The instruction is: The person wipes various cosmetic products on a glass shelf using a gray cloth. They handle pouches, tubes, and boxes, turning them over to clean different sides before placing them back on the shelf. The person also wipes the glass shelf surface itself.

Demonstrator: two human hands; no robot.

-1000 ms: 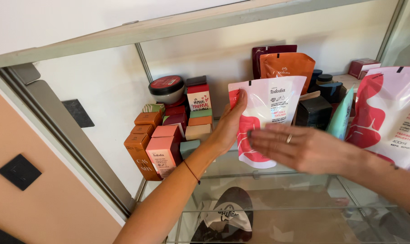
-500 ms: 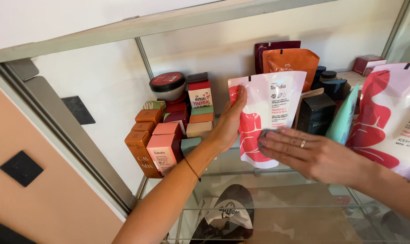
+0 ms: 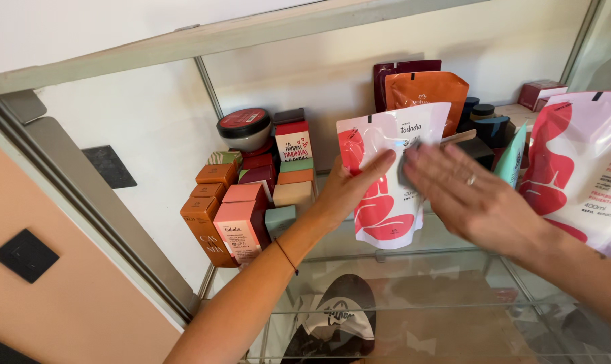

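My left hand [image 3: 349,189] grips the left edge of a white pouch with a red pattern [image 3: 386,202] and holds it upright over the glass shelf [image 3: 413,253]. My right hand [image 3: 474,199], a ring on one finger, lies flat against the upper front of the pouch. Its fingers press a small grey cloth [image 3: 406,168] onto it. The cloth is mostly hidden under the fingers.
Several orange, pink and red boxes [image 3: 241,202] stand stacked at the left, with a red-lidded jar [image 3: 243,128] on top. An orange pouch [image 3: 427,91] and dark jars [image 3: 484,125] stand behind. A larger white-and-red pouch [image 3: 578,162] and a teal tube [image 3: 514,158] are on the right. A metal frame post [image 3: 90,202] runs at the left.
My right hand has slid up the front of the pouch, from its lower part to the top, with the grey cloth. My left hand keeps its grip on the pouch.
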